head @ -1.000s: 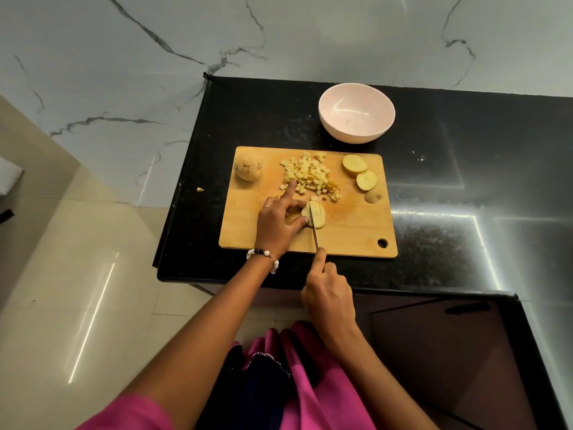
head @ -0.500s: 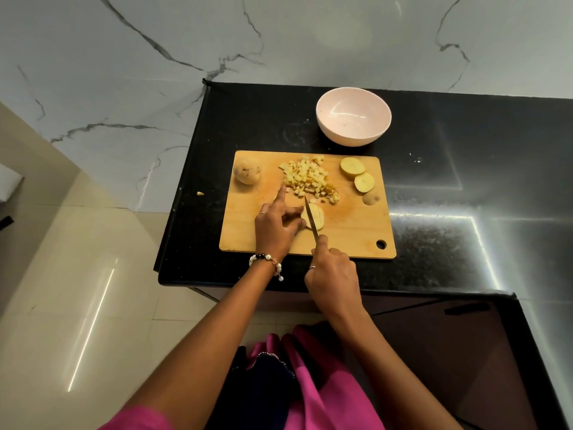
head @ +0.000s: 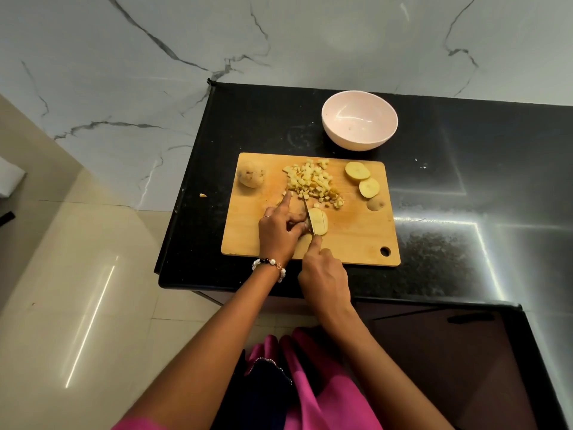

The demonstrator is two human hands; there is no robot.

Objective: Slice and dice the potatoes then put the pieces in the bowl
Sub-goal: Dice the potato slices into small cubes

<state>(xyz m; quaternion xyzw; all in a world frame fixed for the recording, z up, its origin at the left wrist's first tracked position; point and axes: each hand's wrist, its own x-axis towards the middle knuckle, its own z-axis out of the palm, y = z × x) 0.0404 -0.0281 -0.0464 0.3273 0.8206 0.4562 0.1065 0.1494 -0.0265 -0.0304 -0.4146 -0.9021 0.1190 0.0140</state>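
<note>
1. Gripping the knife (head: 310,221), your right hand (head: 324,277) sits at the near edge of the cutting board (head: 350,240), fingers curled round the handle and index finger along the spine.
2. Just left of the blade, your left hand (head: 279,231) pins the potato slab (head: 319,222) on the board's middle, fingertips bent onto it and index finger stretched toward the diced pile (head: 311,183).
3. Expect the slab to be firm but wet and slippery on its cut faces; hold it near its left end, fingertips tucked back from the edge.
4. Beyond the slab, the dice lie loose and light; scoop them rather than pinch.
5. At the board's far right lie two round slices (head: 362,178) and an end piece (head: 375,203); at its far left a whole potato (head: 250,176).
6. Past the board's far edge stands the bowl (head: 359,119), still without pieces.
</note>
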